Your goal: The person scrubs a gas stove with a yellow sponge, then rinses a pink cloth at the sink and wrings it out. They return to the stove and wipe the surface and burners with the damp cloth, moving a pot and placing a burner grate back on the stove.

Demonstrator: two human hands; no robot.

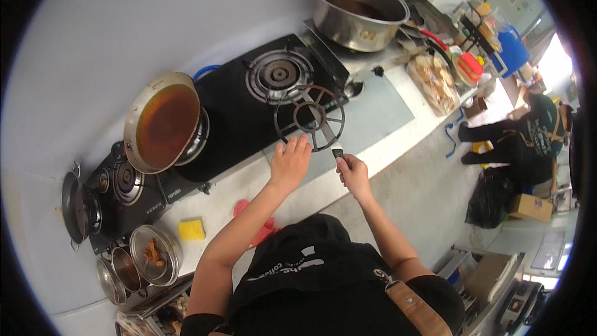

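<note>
My left hand (290, 165) has its fingers at the near rim of a round black burner grate (308, 114), seemingly gripping it; the thumb is hidden. My right hand (353, 176) is closed around the dark handle of a flat, pale metal-bladed tool (329, 139), perhaps a knife or spatula. Its blade runs across the grate's middle, partly hidden by the spokes. The grate overlaps the front edge of a black gas stove (230, 109) and a grey board (379, 112). Just behind it lies a bare burner (280, 73).
A wide pan (132, 126) of reddish-brown liquid rests on the left burner. Farther right stands a large steel pot (357, 28). A yellow sponge (191, 229) and red cloth (261, 230) lie near my left arm. Another person (538, 130) is at far right.
</note>
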